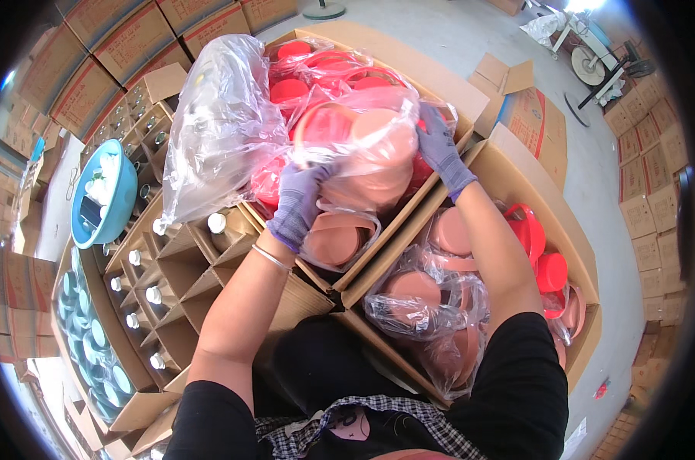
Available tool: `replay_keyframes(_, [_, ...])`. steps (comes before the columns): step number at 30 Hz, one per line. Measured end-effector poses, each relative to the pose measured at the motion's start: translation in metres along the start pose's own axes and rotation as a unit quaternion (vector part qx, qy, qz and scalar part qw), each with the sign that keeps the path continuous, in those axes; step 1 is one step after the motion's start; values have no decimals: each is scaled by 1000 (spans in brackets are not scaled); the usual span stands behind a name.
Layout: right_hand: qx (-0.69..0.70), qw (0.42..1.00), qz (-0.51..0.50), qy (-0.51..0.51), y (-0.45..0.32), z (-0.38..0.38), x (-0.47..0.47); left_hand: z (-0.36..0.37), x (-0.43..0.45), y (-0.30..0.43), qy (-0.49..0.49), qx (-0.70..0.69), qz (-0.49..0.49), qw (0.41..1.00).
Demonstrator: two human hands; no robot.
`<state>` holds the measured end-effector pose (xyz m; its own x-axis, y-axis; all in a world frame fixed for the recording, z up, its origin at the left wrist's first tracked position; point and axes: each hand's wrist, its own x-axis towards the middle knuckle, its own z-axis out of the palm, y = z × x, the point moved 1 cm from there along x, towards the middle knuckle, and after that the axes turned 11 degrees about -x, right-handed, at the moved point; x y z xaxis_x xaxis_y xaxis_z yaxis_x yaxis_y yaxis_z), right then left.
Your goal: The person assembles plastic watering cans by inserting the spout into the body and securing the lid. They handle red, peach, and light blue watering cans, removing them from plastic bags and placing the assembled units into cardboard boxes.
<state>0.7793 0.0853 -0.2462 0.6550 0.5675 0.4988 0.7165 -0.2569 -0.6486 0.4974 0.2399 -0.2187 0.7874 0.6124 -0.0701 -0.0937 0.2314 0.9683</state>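
Gloved in grey-purple, my left hand pinches the clear plastic of a bag holding pink plastic caps with loop handles. At the bag's right side, the gloved fingers of my right hand press against it, their tips partly hidden. The bag is above an open cardboard box with red plastic caps under clear film. Another bagged pink cap lies in the box's near corner. A large crumpled clear plastic bag bulges over the box's left side.
At right, a second box holds pink and red caps. Left stand a divided carton with white-capped bottles, a blue basin and a box of teal plastic parts. Stacked cartons line the back; a wheeled stand is far right.
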Motion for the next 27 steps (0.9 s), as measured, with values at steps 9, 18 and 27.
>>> replay_keyframes(9, [-216,955,78,-188,1,-24,2,-2,27,-55,-141,473,-79,866])
replay_keyframes(18, [-486,838,117,-219,-64,41,31,2,13,-35,-28,573,-77,815])
replay_keyframes(27, [-380,865,233,-232,-31,65,23,-33,-189,90,10,355,138,925])
